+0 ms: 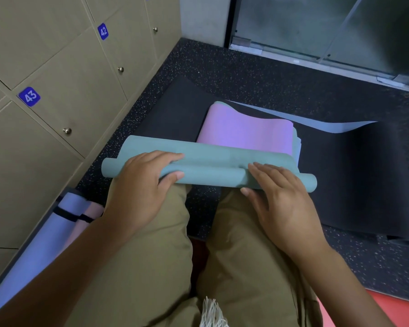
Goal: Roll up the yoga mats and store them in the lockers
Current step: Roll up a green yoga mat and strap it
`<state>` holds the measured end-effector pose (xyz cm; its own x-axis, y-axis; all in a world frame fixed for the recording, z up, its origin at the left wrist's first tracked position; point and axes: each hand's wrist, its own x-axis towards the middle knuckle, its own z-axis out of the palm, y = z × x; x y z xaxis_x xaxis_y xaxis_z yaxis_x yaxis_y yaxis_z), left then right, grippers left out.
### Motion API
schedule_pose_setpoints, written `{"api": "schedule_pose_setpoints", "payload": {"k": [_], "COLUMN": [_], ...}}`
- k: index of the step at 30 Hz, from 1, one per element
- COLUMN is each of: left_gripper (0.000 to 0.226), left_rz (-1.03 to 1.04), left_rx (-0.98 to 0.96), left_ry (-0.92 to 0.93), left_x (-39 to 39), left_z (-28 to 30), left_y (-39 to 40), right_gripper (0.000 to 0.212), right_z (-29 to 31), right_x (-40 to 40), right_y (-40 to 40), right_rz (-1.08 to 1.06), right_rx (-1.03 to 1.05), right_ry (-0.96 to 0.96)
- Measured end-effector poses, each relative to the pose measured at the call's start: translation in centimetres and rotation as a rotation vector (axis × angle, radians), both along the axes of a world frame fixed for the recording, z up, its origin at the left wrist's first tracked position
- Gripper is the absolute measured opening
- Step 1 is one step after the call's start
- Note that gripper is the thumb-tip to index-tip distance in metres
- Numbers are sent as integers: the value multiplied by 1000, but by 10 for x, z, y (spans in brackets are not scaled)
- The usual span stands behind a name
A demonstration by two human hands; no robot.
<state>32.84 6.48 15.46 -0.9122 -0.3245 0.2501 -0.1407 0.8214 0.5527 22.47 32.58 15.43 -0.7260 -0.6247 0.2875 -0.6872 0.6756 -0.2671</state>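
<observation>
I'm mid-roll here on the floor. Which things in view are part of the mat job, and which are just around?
Job:
- teal and purple mat, being rolled
- left hand, gripping the roll
- right hand, flat on the roll
- black mat underneath
- strapped rolled mats
- lockers, doors closed

Around:
- glass door
- speckled floor
</observation>
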Motion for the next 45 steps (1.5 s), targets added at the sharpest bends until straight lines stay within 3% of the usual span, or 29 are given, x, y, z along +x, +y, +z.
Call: {"api": "schedule_pose_setpoints", "payload": {"k": [2, 5, 8, 14, 22, 28, 32, 37, 45], "left_gripper": [21, 12, 23, 58, 47, 52, 34, 9, 45], "left_rz": [22, 16, -15, -62, -36, -40, 32, 105, 18], "left_rx": [10, -138, -251, -305, -304, -152, -19, -189, -338], "left_ry": [55, 131, 133, -32, 26, -66, 40, 176, 76], "left_x": [-4, -6, -5, -5, -23, -40, -49, -48, -49], "left_z": [4, 1, -5, -11, -15, -11, -5, -10, -19], "left_y": [3, 7, 3, 4, -3, -11, -8, 0, -3], "right_gripper": [49, 52, 56, 74, 44, 47, 55, 58, 67], "right_z": [-3, -5, -7, -9, -1, -7, -11, -14, -16], "right_x": [-4, -11, -16, -22, -14, -21, -28, -36, -52], "right_y": [-2, -7, -10, -15, -13, -18, -23, -30, -43], "right_rz": [6, 6, 7, -25, -54, -54, -50, -69, -117], "right_rx": [0, -8, 10, 98, -5, 21, 32, 16, 102], "right_ry": [-3, -16, -47, -74, 68, 41, -34, -77, -56]}}
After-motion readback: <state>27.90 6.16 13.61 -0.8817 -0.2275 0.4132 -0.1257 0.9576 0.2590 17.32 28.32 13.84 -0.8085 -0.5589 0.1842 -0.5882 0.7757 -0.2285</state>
